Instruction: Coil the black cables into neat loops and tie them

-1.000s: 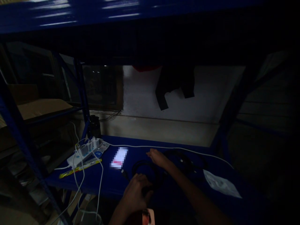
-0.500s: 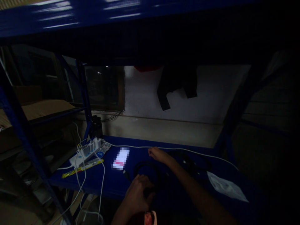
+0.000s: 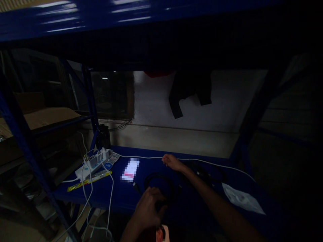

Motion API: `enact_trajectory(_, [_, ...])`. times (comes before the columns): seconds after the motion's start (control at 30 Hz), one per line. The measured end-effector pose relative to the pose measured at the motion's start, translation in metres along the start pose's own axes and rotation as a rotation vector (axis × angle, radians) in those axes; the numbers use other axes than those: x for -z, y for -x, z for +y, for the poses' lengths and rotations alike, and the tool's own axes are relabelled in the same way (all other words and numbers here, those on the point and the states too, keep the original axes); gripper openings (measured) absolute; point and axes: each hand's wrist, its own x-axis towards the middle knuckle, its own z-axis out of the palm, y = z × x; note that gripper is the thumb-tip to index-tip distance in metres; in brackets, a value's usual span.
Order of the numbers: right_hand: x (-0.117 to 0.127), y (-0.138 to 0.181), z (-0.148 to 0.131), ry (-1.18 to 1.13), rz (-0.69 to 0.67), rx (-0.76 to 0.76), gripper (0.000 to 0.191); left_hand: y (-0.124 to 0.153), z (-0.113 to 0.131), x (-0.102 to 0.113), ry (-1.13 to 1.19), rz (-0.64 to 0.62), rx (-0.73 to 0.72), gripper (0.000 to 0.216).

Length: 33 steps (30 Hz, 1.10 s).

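Note:
A black cable (image 3: 148, 176) lies in loops on the blue shelf board (image 3: 118, 198). One plug (image 3: 135, 187) of it sticks out beside my left hand (image 3: 150, 205), whose fingers are curled around the near side of the coil. Farther back, my right hand (image 3: 172, 162) is closed just in front of the white cord (image 3: 148, 157). Whatever its fingers may pinch is too small and dark to make out. Another end (image 3: 179, 189) of black cable shows right of the loops. A phone (image 3: 130, 170) with a lit screen lies left of the coil.
At the left, a white power strip (image 3: 87, 170) with chargers and trailing cords rests near a yellow wrapper (image 3: 89, 180). A clear plastic bag (image 3: 242, 198) and a dark cable bundle (image 3: 202, 173) lie to the right. Blue upright posts (image 3: 22, 134) and an upper shelf beam (image 3: 101, 23) frame the space.
My right hand has shifted slightly away from me and to the right, up to the white cord. My left hand stays almost in place on the cable coil.

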Motion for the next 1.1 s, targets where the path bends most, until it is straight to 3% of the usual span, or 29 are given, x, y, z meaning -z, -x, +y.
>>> enact_trajectory(0.33, [0.009, -0.001, 0.0, -0.16, -0.032, -0.123, 0.011, 0.0, 0.004, 0.002, -0.011, -0.02, 0.019, 0.026])
enact_trajectory(0.67, [0.013, -0.001, -0.009, -0.407, 0.097, -0.179, 0.017, -0.001, 0.007, 0.006, -0.013, -0.031, 0.027, 0.026])
enact_trajectory(1.1, [-0.01, 0.022, -0.024, -0.815, 0.179, -0.179, 0.038, 0.0, 0.006, 0.003, -0.008, -0.017, 0.03, 0.024])
